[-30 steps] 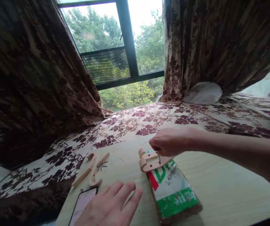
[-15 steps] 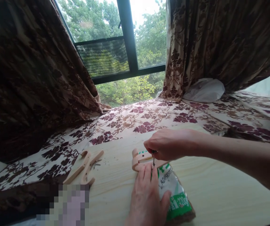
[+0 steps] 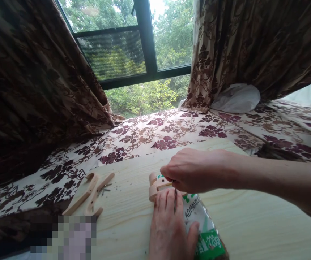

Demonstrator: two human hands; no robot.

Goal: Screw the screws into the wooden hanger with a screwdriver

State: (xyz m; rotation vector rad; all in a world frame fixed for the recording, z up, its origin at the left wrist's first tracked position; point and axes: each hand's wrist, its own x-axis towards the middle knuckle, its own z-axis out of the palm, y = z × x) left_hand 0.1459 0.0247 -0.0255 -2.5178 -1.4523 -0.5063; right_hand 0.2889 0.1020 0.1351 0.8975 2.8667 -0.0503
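Observation:
Light wooden pieces point(image 3: 152, 192) lie on a green and white printed bag point(image 3: 208, 242) in the middle of the wooden board. My left hand point(image 3: 170, 224) rests flat over the bag and the near edge of the wood, fingers stretched forward and thumb out to the right. My right hand point(image 3: 190, 169) is closed above the wood, reaching in from the right. A thin tool was visible below it earlier; now the fist hides nearly all of it. A dark hole shows in the wood left of the fist.
Two more curved wooden pieces point(image 3: 92, 193) lie at the left of the board point(image 3: 128, 213), with several screws point(image 3: 105, 189) beside them. Behind are a floral cloth point(image 3: 163, 126), curtains, a window and a white plastic bag point(image 3: 237, 98).
The view has shifted slightly. My right fist has turned and lowered, covering the tool's thin shaft that showed before. My left hand stays on the wood and bag.

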